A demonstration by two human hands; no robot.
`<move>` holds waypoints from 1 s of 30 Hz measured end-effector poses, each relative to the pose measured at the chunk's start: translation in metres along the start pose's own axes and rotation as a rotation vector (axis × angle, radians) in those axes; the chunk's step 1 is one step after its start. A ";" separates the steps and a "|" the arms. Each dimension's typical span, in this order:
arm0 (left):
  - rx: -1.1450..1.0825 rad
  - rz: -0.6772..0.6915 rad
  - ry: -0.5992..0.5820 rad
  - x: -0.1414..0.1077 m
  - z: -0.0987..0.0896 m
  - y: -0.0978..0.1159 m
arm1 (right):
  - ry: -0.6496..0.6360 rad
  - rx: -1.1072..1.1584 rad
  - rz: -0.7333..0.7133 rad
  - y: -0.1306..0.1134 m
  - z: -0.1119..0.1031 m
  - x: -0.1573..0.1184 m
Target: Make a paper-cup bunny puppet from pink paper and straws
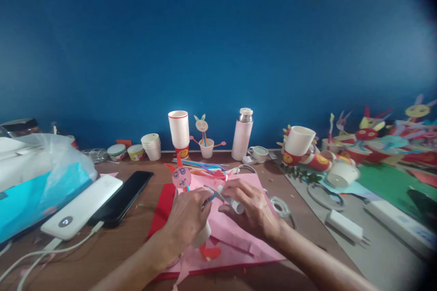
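My left hand (pixel 189 213) is closed, its thumb and finger pinching a thin blue strip (pixel 213 195) that points toward the right hand. Just above that hand rises a pink paper face (pixel 181 177) with drawn eyes and red ears; its lower part is hidden. A white paper cup (pixel 204 235) shows under the left palm, and I cannot tell if the hand grips it too. In my right hand (pixel 247 204) is a white glue stick (pixel 235 204), held close to the blue strip. Pink paper (pixel 228 227) lies beneath both hands, with a red paper piece (pixel 211 253) on it.
Behind stand stacked cups (pixel 179 129), a finished cup figure (pixel 202 126) and a thermos (pixel 242 134). A power bank (pixel 82 207) and phone (pixel 121 198) lie left. Clear tape (pixel 280 207), a charger (pixel 346 226), a power strip (pixel 399 227) and more cup figures (pixel 363 134) are right.
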State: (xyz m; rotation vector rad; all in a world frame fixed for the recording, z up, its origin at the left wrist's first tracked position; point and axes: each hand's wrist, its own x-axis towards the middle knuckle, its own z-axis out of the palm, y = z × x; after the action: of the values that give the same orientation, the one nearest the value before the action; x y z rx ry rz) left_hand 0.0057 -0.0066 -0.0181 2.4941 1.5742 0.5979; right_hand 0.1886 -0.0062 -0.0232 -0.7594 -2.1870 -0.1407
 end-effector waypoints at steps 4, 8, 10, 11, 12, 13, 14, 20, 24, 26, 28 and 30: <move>-0.013 -0.042 -0.028 0.001 0.001 0.000 | 0.001 0.030 -0.070 -0.005 0.002 -0.001; -0.048 -0.054 -0.060 0.000 0.002 0.000 | -0.042 0.035 -0.119 -0.008 0.011 -0.004; -0.057 -0.037 -0.055 -0.001 0.002 -0.001 | -0.070 0.029 -0.119 -0.006 0.013 -0.004; -0.051 -0.030 -0.047 -0.001 0.002 -0.001 | -0.073 0.021 -0.112 -0.005 0.013 -0.004; -0.043 -0.022 -0.039 -0.001 0.003 -0.001 | -0.068 0.009 -0.097 -0.003 0.012 -0.004; -0.033 -0.016 -0.029 -0.001 0.003 -0.002 | -0.059 -0.004 -0.077 -0.002 0.010 -0.003; -0.023 -0.011 -0.024 -0.001 0.003 -0.002 | -0.043 -0.018 -0.054 -0.001 0.008 -0.002; 0.015 -0.040 -0.044 0.001 0.002 -0.001 | 0.002 -0.018 -0.049 -0.004 0.001 0.000; -0.029 -0.069 -0.078 0.001 0.003 -0.001 | -0.054 0.021 -0.112 -0.009 0.009 -0.003; -0.036 -0.052 -0.068 0.000 0.004 -0.002 | -0.060 0.024 -0.099 -0.007 0.012 -0.004; -0.019 -0.032 -0.051 -0.001 0.005 -0.002 | -0.053 0.019 -0.066 -0.004 0.012 -0.004; -0.004 -0.025 -0.047 -0.001 0.004 -0.002 | -0.043 0.007 -0.018 -0.001 0.009 -0.003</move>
State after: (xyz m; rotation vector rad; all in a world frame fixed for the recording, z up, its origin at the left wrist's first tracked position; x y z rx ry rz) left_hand 0.0051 -0.0066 -0.0229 2.4628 1.5832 0.5350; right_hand 0.1836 -0.0053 -0.0310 -0.7456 -2.2349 -0.1272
